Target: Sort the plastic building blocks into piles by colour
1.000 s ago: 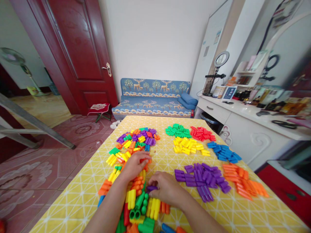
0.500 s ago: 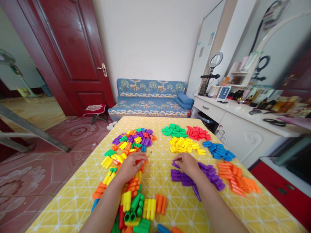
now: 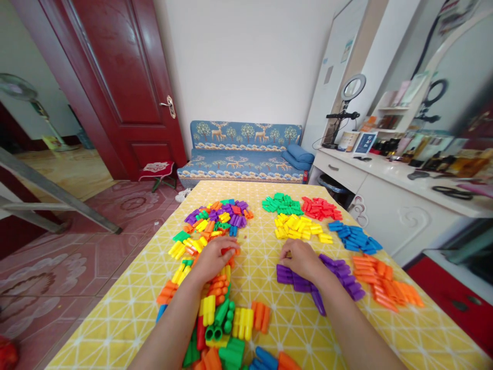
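My right hand [image 3: 300,258] is closed in a pinch, its fingertips down at the left end of a row of purple plastic building blocks [image 3: 300,282]. A purple block is at the fingertips, mostly hidden by them. More purple blocks [image 3: 342,275] lie beyond the wrist. On the other side, my left hand [image 3: 215,258] has its fingers curled towards the thumb, above mixed blocks. Bits of orange block [image 3: 237,252] show beside the thumb; whatever is inside the grasp is hidden. Orange blocks [image 3: 219,288] lie under the left wrist.
Sorted piles of green [image 3: 283,204], red [image 3: 321,208], yellow [image 3: 298,226], blue [image 3: 354,237] and orange blocks [image 3: 385,282] lie on the right of the yellow tablecloth [image 3: 262,354]. A mixed heap [image 3: 219,213] lies at the far left. Beyond stands a blue sofa [image 3: 246,159]; a white dresser [image 3: 389,190] is at right.
My right hand has lowered onto the purple row; the purple block that stuck out from its fingertips no longer shows separately. My left hand stays about the same. The view has shifted slightly.
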A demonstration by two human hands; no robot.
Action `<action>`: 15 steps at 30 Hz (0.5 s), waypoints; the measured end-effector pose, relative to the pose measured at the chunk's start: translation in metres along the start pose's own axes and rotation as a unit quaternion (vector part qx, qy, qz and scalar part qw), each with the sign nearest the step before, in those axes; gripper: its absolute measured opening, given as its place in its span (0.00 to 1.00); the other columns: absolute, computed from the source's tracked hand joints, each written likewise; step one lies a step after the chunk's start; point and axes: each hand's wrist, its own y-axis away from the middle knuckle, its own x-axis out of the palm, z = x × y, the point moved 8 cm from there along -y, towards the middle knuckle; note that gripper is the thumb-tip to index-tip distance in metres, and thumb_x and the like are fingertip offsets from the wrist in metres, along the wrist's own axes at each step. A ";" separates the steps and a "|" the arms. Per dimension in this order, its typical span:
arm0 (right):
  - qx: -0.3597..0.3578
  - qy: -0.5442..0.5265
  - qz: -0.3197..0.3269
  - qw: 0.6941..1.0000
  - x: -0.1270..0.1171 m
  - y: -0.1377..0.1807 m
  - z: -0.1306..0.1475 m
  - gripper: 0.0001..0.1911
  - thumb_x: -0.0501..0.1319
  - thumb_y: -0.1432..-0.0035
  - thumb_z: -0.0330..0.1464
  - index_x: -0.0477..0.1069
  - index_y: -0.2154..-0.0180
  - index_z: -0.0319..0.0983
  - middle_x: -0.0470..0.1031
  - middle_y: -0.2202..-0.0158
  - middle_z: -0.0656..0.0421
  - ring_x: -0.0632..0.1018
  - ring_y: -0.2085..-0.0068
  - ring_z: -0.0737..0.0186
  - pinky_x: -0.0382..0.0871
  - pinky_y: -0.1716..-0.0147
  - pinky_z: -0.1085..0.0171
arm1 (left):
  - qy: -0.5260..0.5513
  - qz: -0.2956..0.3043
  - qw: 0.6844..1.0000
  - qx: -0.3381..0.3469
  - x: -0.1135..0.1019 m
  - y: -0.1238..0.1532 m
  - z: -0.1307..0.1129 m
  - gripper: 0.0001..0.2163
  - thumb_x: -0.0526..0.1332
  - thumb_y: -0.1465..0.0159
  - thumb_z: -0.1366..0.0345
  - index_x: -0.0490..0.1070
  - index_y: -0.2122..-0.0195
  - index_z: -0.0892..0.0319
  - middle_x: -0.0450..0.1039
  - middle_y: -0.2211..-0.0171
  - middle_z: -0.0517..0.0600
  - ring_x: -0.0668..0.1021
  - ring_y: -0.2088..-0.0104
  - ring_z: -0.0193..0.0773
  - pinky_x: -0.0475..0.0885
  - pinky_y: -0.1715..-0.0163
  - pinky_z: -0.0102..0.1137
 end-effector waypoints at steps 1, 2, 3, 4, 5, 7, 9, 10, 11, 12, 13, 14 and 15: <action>-0.025 -0.014 0.001 1.000 -0.001 0.002 0.012 0.04 0.66 0.53 0.26 0.78 0.74 0.41 0.78 0.66 0.60 0.76 0.62 0.63 0.62 0.63 0.67 | 0.000 0.000 1.000 0.000 0.000 0.000 -0.001 0.13 0.58 0.38 0.68 0.79 0.56 0.52 0.75 0.50 0.52 0.75 0.49 0.43 0.67 0.45 0.41; -0.056 -0.033 0.011 0.998 0.000 0.006 0.026 0.03 0.67 0.54 0.27 0.78 0.73 0.41 0.77 0.66 0.60 0.75 0.61 0.63 0.62 0.62 0.68 | -0.001 -0.001 1.000 0.001 0.000 0.000 -0.001 0.13 0.58 0.38 0.68 0.79 0.56 0.52 0.75 0.49 0.52 0.75 0.48 0.43 0.67 0.45 0.41; -0.091 -0.053 0.035 0.994 0.004 0.011 0.041 0.04 0.68 0.54 0.29 0.78 0.72 0.42 0.77 0.66 0.61 0.75 0.61 0.63 0.62 0.63 0.68 | -0.001 -0.002 1.000 0.001 -0.001 0.000 -0.001 0.13 0.58 0.38 0.68 0.79 0.56 0.52 0.75 0.49 0.52 0.75 0.48 0.43 0.67 0.45 0.41; -0.126 -0.069 0.072 0.987 0.009 0.017 0.057 0.06 0.69 0.56 0.31 0.78 0.70 0.43 0.77 0.65 0.62 0.75 0.62 0.64 0.62 0.64 0.69 | -0.001 -0.003 1.000 0.000 -0.001 0.000 -0.002 0.13 0.58 0.38 0.67 0.79 0.56 0.52 0.75 0.49 0.52 0.75 0.48 0.44 0.67 0.45 0.41; -0.160 -0.080 0.117 0.977 0.016 0.025 0.073 0.10 0.70 0.57 0.33 0.78 0.68 0.43 0.78 0.65 0.63 0.75 0.63 0.64 0.61 0.66 0.69 | -0.001 -0.003 1.000 0.000 -0.001 0.000 -0.002 0.13 0.58 0.38 0.67 0.79 0.56 0.52 0.75 0.50 0.52 0.75 0.49 0.44 0.67 0.45 0.41; -0.208 -0.073 0.194 0.956 0.031 0.042 0.095 0.15 0.71 0.59 0.36 0.78 0.64 0.45 0.78 0.65 0.64 0.76 0.66 0.65 0.60 0.70 0.69 | -0.001 -0.003 1.000 -0.001 -0.001 0.001 -0.002 0.12 0.58 0.38 0.67 0.79 0.57 0.52 0.76 0.50 0.52 0.75 0.49 0.44 0.68 0.45 0.42; -0.222 -0.038 0.213 0.951 0.042 0.052 0.105 0.17 0.71 0.61 0.37 0.77 0.64 0.46 0.78 0.66 0.64 0.75 0.68 0.64 0.57 0.72 0.69 | -0.002 -0.002 1.000 -0.002 -0.001 0.001 -0.002 0.12 0.58 0.38 0.67 0.79 0.57 0.53 0.76 0.50 0.53 0.75 0.49 0.44 0.68 0.45 0.41; -0.219 -0.018 0.205 0.954 0.045 0.054 0.105 0.17 0.71 0.62 0.37 0.77 0.65 0.46 0.78 0.67 0.64 0.75 0.69 0.64 0.56 0.73 0.68 | -0.003 -0.001 1.000 -0.002 -0.001 0.001 -0.002 0.12 0.58 0.38 0.67 0.79 0.57 0.53 0.75 0.50 0.53 0.75 0.49 0.44 0.68 0.45 0.41; -0.211 -0.005 0.193 0.958 0.047 0.054 0.104 0.17 0.71 0.63 0.38 0.77 0.66 0.46 0.78 0.69 0.64 0.74 0.69 0.64 0.55 0.74 0.68 | -0.003 -0.001 1.000 -0.003 -0.001 0.001 -0.003 0.12 0.58 0.38 0.67 0.79 0.57 0.53 0.75 0.50 0.53 0.75 0.49 0.44 0.67 0.45 0.41; -0.199 0.002 0.182 0.963 0.048 0.053 0.102 0.17 0.71 0.64 0.38 0.77 0.67 0.46 0.77 0.69 0.64 0.74 0.70 0.64 0.54 0.74 0.68 | -0.004 -0.002 1.000 -0.003 -0.001 0.001 -0.003 0.12 0.58 0.38 0.67 0.79 0.57 0.53 0.75 0.50 0.53 0.75 0.49 0.44 0.67 0.45 0.41; -0.182 0.003 0.174 0.968 0.049 0.051 0.100 0.17 0.71 0.65 0.38 0.76 0.68 0.46 0.76 0.70 0.64 0.73 0.71 0.64 0.53 0.75 0.68 | -0.004 -0.002 1.000 -0.004 -0.001 0.001 -0.003 0.12 0.58 0.38 0.67 0.79 0.57 0.53 0.75 0.50 0.53 0.75 0.49 0.43 0.67 0.45 0.41; -0.162 0.001 0.167 0.972 0.048 0.049 0.097 0.17 0.71 0.66 0.39 0.76 0.68 0.45 0.76 0.70 0.64 0.73 0.71 0.65 0.53 0.75 0.68 | -0.004 -0.003 1.000 -0.005 -0.002 0.001 -0.003 0.12 0.58 0.38 0.67 0.79 0.57 0.53 0.75 0.50 0.53 0.75 0.49 0.43 0.67 0.45 0.41; -0.139 -0.003 0.159 0.977 0.046 0.046 0.094 0.17 0.71 0.66 0.39 0.75 0.69 0.45 0.76 0.70 0.64 0.72 0.71 0.65 0.52 0.75 0.68 | -0.004 -0.003 1.000 -0.006 -0.002 0.000 -0.003 0.12 0.58 0.38 0.67 0.79 0.57 0.53 0.75 0.50 0.53 0.75 0.49 0.43 0.68 0.45 0.41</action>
